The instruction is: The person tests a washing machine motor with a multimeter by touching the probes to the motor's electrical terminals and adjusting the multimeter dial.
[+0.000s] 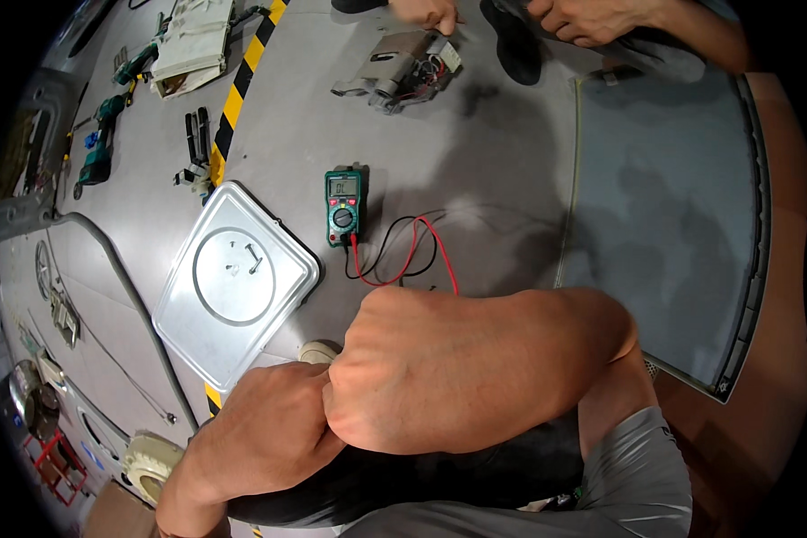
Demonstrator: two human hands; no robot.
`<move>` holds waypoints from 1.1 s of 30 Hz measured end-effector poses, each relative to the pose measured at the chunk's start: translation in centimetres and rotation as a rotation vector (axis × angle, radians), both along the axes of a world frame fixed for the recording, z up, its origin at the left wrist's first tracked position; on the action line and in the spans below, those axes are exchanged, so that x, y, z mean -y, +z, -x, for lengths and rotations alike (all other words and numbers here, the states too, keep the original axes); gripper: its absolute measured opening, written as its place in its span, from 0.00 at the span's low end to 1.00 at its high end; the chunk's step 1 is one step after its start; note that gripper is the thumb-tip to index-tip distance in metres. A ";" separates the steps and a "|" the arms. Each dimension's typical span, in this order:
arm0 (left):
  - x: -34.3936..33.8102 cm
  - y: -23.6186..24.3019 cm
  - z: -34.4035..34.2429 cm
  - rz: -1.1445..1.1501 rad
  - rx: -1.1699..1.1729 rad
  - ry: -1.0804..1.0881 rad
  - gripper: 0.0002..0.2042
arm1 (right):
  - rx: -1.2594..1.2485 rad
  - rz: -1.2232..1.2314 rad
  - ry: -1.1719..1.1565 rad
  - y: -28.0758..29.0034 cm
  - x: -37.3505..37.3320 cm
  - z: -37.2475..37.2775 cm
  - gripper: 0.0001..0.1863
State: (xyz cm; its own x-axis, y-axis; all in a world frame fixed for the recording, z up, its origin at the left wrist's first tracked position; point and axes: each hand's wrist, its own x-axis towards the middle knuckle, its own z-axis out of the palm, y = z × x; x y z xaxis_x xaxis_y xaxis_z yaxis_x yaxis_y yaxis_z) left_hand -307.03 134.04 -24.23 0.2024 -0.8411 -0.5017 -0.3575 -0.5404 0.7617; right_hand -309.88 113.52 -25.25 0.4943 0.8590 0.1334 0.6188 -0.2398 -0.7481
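The green-and-black handheld multimeter with a round dial [342, 208] is on the grey floor [502, 170], ahead and slightly left of the right hand [399, 368], which is nearer it than the left hand [278, 408]. Its long axis runs roughly toward the person. A thin red lead [445, 255] curves from it and disappears behind the right hand or wrist. Both hands' fingers are hidden, so I cannot tell whether they grip anything.

The right hand [403, 369] partly hides the left hand [276, 405], with a green multimeter [342, 204] lying beyond them.
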 end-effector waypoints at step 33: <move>0.3 0.2 -0.2 -0.031 0.003 0.008 0.06 | 0.022 -0.041 -0.033 0.1 0.2 -0.3 0.05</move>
State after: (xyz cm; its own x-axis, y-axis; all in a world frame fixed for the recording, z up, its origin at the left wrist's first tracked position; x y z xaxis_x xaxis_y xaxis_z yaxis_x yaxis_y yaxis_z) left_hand -306.85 133.78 -23.98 0.2106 -0.8235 -0.5268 -0.3551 -0.5665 0.7436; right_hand -309.62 113.29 -25.18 0.5188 0.8358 0.1797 0.6275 -0.2296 -0.7439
